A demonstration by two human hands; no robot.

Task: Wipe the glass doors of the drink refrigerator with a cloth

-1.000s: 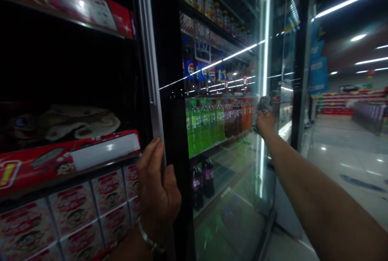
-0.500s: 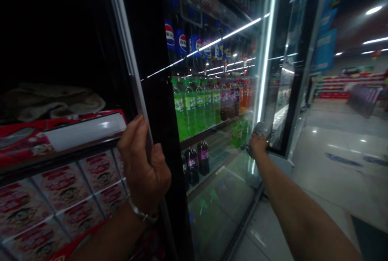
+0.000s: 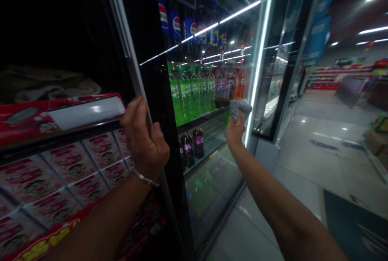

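My left hand (image 3: 144,139) is wrapped round the metal edge of the glass cooler door (image 3: 209,172), with a bracelet on its wrist. My right hand (image 3: 235,129) is stretched out and closed on a grey cloth (image 3: 239,108), which it presses against the door's glass near the lit vertical strip (image 3: 257,62). Behind the glass stand green soda bottles (image 3: 189,95), blue cola bottles (image 3: 174,24) on the shelf above and dark purple-labelled bottles (image 3: 192,145) below.
A shelf with red and white snack boxes (image 3: 60,168) fills the left, with a crumpled pale cloth (image 3: 48,85) lying on top. More cooler doors (image 3: 285,71) run on to the right. A shiny tiled aisle (image 3: 321,151) and a dark floor mat (image 3: 354,220) lie right.
My right hand with the cloth went down the glass beside the lit strip, then came back up and a little left. My left hand kept its grip on the door edge.
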